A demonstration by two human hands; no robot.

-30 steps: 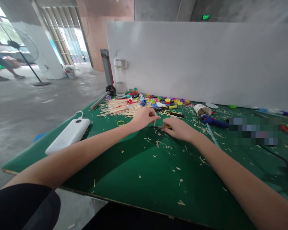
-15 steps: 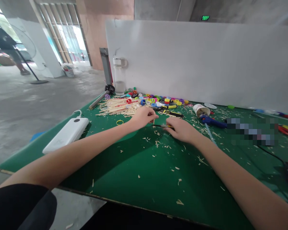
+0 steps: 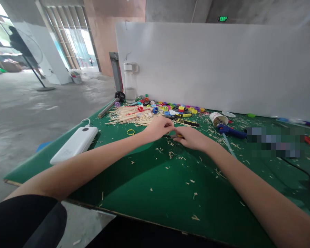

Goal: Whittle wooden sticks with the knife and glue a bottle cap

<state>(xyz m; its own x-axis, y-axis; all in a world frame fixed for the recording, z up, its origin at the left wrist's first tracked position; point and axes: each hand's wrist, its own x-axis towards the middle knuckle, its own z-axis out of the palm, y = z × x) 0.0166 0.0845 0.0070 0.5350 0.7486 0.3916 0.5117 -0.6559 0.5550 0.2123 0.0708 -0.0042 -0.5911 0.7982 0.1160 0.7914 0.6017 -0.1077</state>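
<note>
Hands [image 3: 158, 129] well inside table edge [image 3: 129, 217] (shavings [image 3: 171, 154] between)

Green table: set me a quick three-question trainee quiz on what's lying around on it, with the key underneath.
1. True or false: the white cup lies tipped over on the green table.
2. What colour is the thin ring that lies to the left of the left hand? (A) blue (B) yellow (C) red
3. Fill in the blank: the white power bank lies to the ____ of the right hand.
Key: 1 true; 2 B; 3 left.
</note>
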